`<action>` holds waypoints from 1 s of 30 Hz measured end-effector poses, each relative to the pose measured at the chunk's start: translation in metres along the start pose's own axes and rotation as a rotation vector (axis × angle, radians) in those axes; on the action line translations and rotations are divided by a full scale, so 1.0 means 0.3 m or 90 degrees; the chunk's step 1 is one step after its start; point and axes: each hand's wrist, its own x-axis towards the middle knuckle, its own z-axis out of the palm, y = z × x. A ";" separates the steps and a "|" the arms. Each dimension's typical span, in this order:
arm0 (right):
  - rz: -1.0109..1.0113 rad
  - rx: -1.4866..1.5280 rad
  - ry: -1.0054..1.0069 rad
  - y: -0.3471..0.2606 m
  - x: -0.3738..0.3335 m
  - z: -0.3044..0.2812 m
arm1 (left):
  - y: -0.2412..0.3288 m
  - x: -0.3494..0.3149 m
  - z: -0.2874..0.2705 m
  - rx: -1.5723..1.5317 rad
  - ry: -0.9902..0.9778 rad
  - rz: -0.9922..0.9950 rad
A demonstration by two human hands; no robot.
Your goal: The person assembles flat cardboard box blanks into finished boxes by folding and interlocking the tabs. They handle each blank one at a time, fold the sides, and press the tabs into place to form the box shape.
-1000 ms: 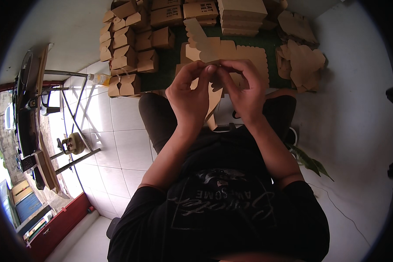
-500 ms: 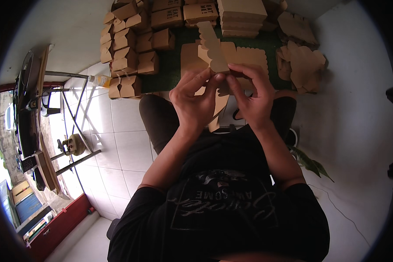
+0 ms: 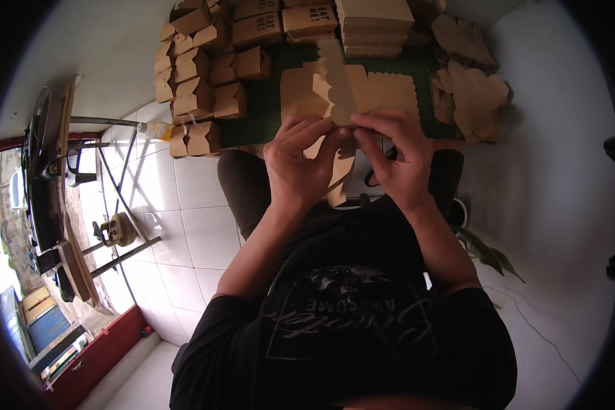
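Between my hands is a brown cardboard box blank (image 3: 344,92) with a scalloped edge. One strip of it points away from me, and a cut flap (image 3: 340,174) hangs below my fingers over my lap. My left hand (image 3: 297,164) pinches the blank's near fold between thumb and fingers. At the fold's right end, my right hand (image 3: 402,164) grips with thumb and index finger, its other fingers curled. Beyond my knuckles lies flat cardboard with scalloped edges (image 3: 393,92) on the green tabletop; whether it is joined to the held strip is unclear.
Folded brown boxes (image 3: 195,96) are piled at the table's left. Printed boxes (image 3: 258,29) and a stack of scalloped cardboard trays (image 3: 374,31) stand at the back. Loose cardboard blanks (image 3: 475,99) lie on the right. A bottle (image 3: 158,130) with yellow contents sits by the left corner.
Both hands have shifted slightly toward me with the cardboard. The right thumb and index finger have moved a little, and the strip now stands a bit straighter.
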 end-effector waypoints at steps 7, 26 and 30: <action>0.012 0.007 0.001 0.001 -0.010 -0.001 | -0.012 -0.004 0.014 -0.009 0.005 0.020; 0.086 0.042 0.020 0.004 -0.021 -0.003 | -0.022 0.003 0.041 -0.076 -0.019 -0.052; 0.085 0.018 0.004 -0.004 -0.019 0.001 | -0.020 0.003 0.072 -0.020 0.007 0.039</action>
